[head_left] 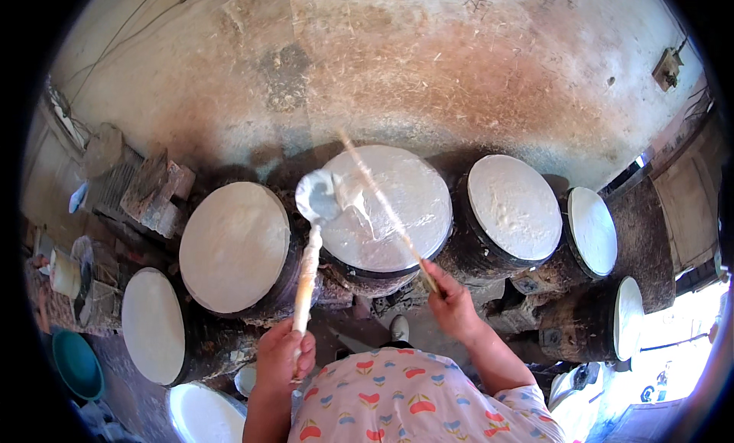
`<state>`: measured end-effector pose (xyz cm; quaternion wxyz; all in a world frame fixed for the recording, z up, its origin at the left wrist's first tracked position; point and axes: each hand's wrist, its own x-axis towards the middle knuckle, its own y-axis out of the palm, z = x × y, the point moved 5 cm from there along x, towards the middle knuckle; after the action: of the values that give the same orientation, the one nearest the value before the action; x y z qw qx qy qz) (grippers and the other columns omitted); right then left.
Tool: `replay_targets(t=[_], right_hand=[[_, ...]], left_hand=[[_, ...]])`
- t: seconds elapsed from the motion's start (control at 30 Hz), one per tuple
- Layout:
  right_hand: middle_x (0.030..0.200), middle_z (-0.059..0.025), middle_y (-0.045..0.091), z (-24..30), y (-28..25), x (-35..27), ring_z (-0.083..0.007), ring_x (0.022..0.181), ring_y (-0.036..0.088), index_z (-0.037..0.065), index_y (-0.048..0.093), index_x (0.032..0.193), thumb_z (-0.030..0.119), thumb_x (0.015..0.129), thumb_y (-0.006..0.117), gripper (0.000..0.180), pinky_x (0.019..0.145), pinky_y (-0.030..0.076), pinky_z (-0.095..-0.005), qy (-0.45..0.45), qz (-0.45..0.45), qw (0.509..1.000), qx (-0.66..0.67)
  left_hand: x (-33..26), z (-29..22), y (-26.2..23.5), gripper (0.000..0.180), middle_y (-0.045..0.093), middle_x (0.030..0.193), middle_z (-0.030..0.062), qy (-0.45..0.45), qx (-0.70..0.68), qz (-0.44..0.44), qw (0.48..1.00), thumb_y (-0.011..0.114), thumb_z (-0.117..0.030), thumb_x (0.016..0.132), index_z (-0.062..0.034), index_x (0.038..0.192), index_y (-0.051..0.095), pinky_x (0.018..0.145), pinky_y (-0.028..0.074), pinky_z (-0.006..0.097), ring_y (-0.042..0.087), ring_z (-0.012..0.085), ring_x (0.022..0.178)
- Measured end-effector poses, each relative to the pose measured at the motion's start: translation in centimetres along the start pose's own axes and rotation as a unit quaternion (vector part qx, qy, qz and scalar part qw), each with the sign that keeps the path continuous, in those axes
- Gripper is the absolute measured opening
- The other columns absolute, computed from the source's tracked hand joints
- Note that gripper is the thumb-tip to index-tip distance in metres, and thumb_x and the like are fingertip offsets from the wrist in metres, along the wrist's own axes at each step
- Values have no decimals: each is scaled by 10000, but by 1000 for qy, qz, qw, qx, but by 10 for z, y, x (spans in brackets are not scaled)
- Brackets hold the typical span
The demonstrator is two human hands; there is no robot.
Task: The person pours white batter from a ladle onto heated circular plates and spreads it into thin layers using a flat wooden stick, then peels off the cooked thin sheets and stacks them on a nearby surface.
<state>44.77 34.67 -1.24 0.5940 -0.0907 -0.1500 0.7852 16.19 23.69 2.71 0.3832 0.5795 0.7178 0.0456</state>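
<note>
My left hand [285, 352] is closed round the handle of a ladle [317, 196], whose bowl is coated in white paste and tilts beside the left edge of the middle vat. White paste also cakes the upper part of its handle. Closed on the near end of a long thin stick [375, 187], my right hand [453, 301] holds it slanting up and to the left, across the middle vat. Smooth white matter fills this dark round vat [405, 214] up to its rim, with wet streaks and a drip near the ladle.
More dark vats topped with white stand in an arc: one at left [235, 248], one at right [514, 207], others further out. A stained wall [420, 68] rises behind. Bricks [159, 192] lie at the left, and a teal basin [78, 364] sits on the floor.
</note>
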Motion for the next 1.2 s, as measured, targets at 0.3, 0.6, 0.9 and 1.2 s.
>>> replay_targets(t=[0.3, 0.6, 0.9, 1.2], right_hand=[[1086, -181, 640, -106, -18, 9, -213, 826, 646, 199, 450, 1392, -25, 793, 497, 641, 763, 498, -297, 22, -39, 994, -101], [767, -160, 589, -85, -8, -16, -327, 651, 646, 357, 254, 1464, 80, 821, 581, 772, 567, 529, -473, 10, 140, 838, -528], [805, -188, 645, -84, -20, 104, -364, 700, 663, 295, 357, 1419, 32, 830, 507, 663, 604, 526, -471, 13, 46, 855, -517], [1244, -199, 576, -83, 11, 14, -320, 1044, 630, 283, 409, 1407, -90, 763, 462, 746, 861, 496, -392, -63, 141, 968, -198]], left_hand=[[21, 5, 9, 306, 477, 698, 43, -29, -132, 135, 982, 475, -102, 923, 97, 1155, 496, 318, 321, 184, 403, 58, 425], [21, -1, -4, 330, 458, 690, 42, 1, -93, 77, 993, 498, -133, 925, 79, 1177, 512, 313, 346, 192, 390, 62, 421], [-7, -38, -34, 405, 447, 662, 45, 126, -160, 37, 978, 504, -122, 902, 123, 1218, 437, 267, 320, 193, 372, 58, 379], [-160, -66, -156, 378, 444, 687, 86, 417, -220, -162, 867, 432, -68, 922, 125, 1242, 378, 259, 360, 218, 396, 110, 372]])
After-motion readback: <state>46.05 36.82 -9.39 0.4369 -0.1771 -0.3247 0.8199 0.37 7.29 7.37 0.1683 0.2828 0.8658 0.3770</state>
